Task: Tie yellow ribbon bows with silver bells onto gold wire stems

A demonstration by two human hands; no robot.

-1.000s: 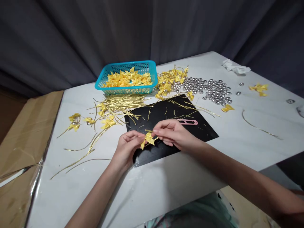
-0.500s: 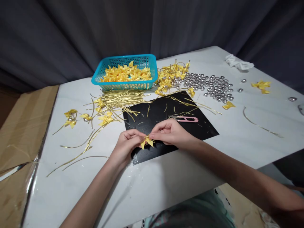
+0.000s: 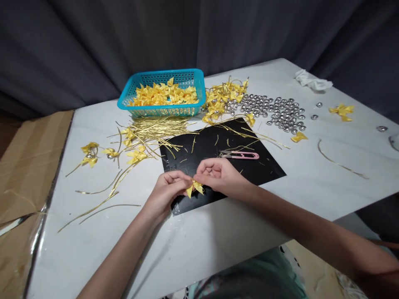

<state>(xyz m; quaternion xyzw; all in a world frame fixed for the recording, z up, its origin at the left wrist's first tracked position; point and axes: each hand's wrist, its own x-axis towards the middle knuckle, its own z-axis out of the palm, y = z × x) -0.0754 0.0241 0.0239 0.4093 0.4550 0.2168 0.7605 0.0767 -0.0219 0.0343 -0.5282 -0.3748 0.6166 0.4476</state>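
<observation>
Near frame centre, over the black mat [image 3: 249, 174], our left hand [image 3: 166, 189] and right hand [image 3: 218, 174] pinch one yellow bow [image 3: 195, 188]; loosening either grip risks it unravelling or dropping.

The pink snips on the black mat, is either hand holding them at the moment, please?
No, the pink snips lie untouched on the black mat, while the left hand and right hand both pinch a small yellow bow.

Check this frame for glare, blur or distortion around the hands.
Head view: sharp on the left hand, right hand and yellow bow; soft sheen on the white table, none blinding; table edges bow outward from wide-angle distortion; curtain dim.
</observation>
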